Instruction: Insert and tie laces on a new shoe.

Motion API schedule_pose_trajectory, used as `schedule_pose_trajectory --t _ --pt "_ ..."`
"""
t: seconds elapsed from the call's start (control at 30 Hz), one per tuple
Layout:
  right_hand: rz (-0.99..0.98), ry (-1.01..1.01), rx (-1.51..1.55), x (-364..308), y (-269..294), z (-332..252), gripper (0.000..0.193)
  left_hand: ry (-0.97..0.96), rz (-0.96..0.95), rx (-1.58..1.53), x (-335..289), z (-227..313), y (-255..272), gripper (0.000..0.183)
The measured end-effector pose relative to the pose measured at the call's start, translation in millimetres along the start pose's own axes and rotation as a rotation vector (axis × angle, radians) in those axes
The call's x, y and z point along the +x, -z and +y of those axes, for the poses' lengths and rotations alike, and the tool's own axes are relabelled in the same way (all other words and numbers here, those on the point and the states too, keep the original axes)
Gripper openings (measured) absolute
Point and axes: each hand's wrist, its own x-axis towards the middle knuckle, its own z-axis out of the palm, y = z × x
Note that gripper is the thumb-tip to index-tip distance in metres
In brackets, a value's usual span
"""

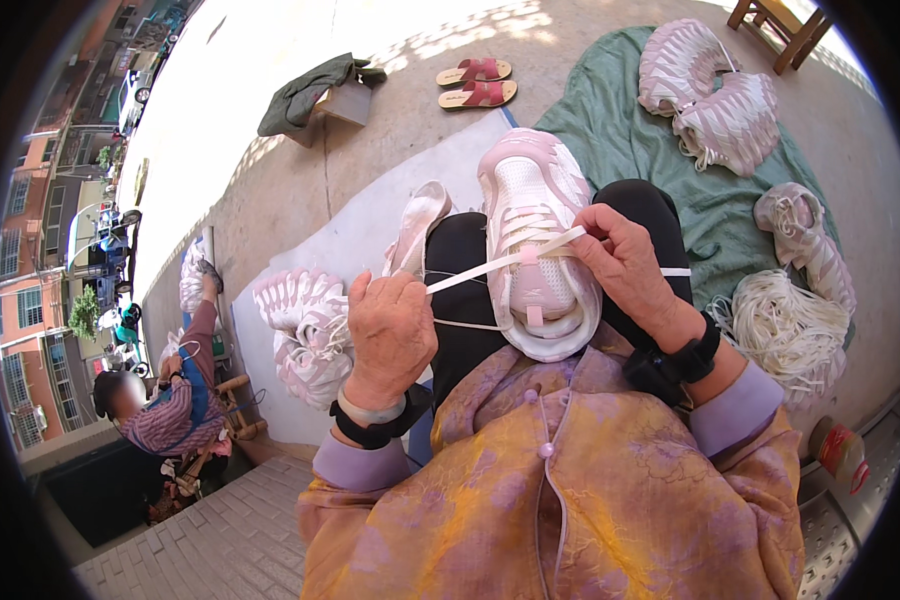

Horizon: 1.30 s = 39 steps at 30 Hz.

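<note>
A pink and white sneaker (536, 293) rests across my lap, its toe pointing away from me and its collar toward me. White lacing crosses its lower eyelets. My left hand (392, 325) is closed left of the shoe, with a flat white shoelace (478, 272) running from it across the tongue. At the shoe's right side, my right hand (625, 258) pinches the same lace between thumb and fingers. The lace looks taut between both hands. A thinner loop of lace hangs below my left hand. Another pink sneaker (420, 228) lies just beyond my left knee.
Rows of pink sneakers (295, 318) lie on a pale sheet at left. More sneakers (715, 95) and a heap of white laces (785, 325) lie around a green cloth (610, 110) at right. Red sandals (478, 82) and a cloth-topped box (340, 100) stand ahead. Another person (175, 415) sits at far left.
</note>
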Motion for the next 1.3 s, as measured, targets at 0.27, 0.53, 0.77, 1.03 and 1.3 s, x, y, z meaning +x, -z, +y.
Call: schedule_pose_trajectory --t 0.27,0.53,0.77,1.03,1.3 --pt "-0.192 -0.004 -0.459 -5 15 -34 0.021 0.053 -0.032 0.37 -29 -10 96 0.007" --pt "-0.057 0.135 -0.496 -9 46 -30 0.008 0.132 -0.091 0.355 -49 -33 84 0.006" --pt "0.005 0.248 -0.635 -35 50 -21 0.005 0.176 -0.094 0.215 -60 -60 60 0.01" --pt "0.004 0.208 -0.855 -72 142 16 0.009 0.604 -0.124 -0.31 -130 -135 9 0.023" --pt "0.237 0.222 -1.049 -126 271 65 0.013 0.876 0.039 -0.654 -169 -197 -7 0.03"
